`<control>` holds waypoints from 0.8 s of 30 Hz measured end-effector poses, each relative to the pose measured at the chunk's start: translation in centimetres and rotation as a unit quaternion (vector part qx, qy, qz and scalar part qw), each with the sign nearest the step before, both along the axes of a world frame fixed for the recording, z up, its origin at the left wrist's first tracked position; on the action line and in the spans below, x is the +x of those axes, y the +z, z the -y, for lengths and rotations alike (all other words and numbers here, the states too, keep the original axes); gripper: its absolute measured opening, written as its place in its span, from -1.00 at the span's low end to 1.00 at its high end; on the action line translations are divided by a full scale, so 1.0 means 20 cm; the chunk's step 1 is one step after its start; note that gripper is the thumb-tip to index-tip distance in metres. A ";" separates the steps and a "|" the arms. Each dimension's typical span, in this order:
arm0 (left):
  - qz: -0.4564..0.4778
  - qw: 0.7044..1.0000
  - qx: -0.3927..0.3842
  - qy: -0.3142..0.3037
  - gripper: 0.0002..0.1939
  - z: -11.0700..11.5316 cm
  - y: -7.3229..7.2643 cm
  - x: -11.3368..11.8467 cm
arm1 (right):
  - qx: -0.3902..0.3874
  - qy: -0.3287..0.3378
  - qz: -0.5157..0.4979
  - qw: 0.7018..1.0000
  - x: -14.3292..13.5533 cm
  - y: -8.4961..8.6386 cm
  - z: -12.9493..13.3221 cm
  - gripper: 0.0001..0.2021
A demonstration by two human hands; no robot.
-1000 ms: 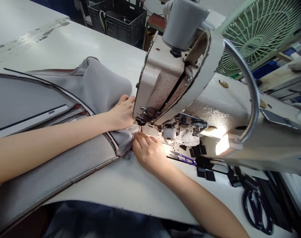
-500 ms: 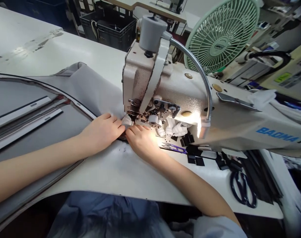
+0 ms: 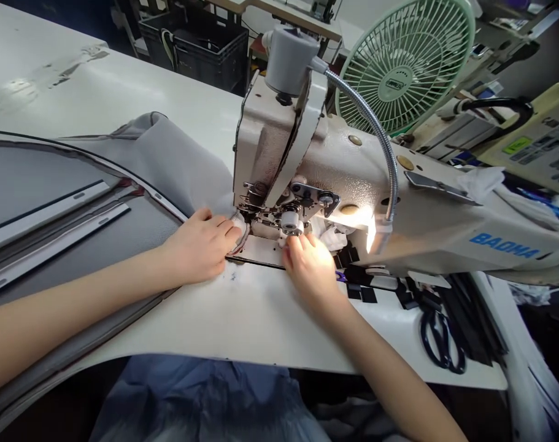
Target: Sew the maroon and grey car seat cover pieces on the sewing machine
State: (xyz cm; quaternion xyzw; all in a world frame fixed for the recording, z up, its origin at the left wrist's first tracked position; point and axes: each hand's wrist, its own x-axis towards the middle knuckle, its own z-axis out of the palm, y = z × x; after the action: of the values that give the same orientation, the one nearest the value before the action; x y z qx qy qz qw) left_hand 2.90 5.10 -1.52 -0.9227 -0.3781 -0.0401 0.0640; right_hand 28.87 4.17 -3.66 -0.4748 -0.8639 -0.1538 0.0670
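Note:
A sewing machine [image 3: 279,147] stands at the centre, its lamp lit. Grey fabric [image 3: 178,159] with dark-edged white strips [image 3: 53,212] spreads over the left of the table, and its right edge runs up to the needle area. My left hand [image 3: 203,245] is closed on that edge, just left of the needle. My right hand [image 3: 309,264] has its fingers bent together below the machine's round white knob [image 3: 290,221]; what they hold, if anything, is hidden. White bits [image 3: 333,238] lie behind my right hand.
Purple snips [image 3: 340,276] show partly beside my right hand. Black pieces [image 3: 362,293], dark-handled scissors [image 3: 442,341] and black strips [image 3: 475,325] lie on the right of the table [image 3: 261,325]. A green fan [image 3: 396,83] and a dark crate [image 3: 199,52] stand behind.
My right hand has moved right, away from my left hand and the fabric edge, and now covers most of the snips. My left hand stays at the fabric. The view has shifted slightly.

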 end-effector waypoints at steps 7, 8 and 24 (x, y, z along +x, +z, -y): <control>-0.022 1.000 0.018 0.000 -0.86 0.00 0.00 0.03 | -0.111 0.066 -0.055 0.990 -0.23 -0.03 -0.01 -0.76; -0.023 0.999 0.029 -0.006 -0.87 0.00 0.00 0.03 | -0.125 0.082 -0.067 0.986 -0.24 -0.04 -0.01 -0.75; -0.022 0.999 -0.040 0.010 -0.73 -0.05 0.05 0.01 | -0.102 0.091 -0.116 0.984 -0.22 -0.10 -0.02 -0.73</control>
State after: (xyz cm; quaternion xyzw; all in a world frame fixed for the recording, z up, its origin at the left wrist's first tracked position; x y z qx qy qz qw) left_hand 3.02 6.15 -0.43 -0.9212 -0.3874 -0.0039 0.0356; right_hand 24.51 4.56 -5.65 -0.4132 -0.9010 -0.0024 0.1320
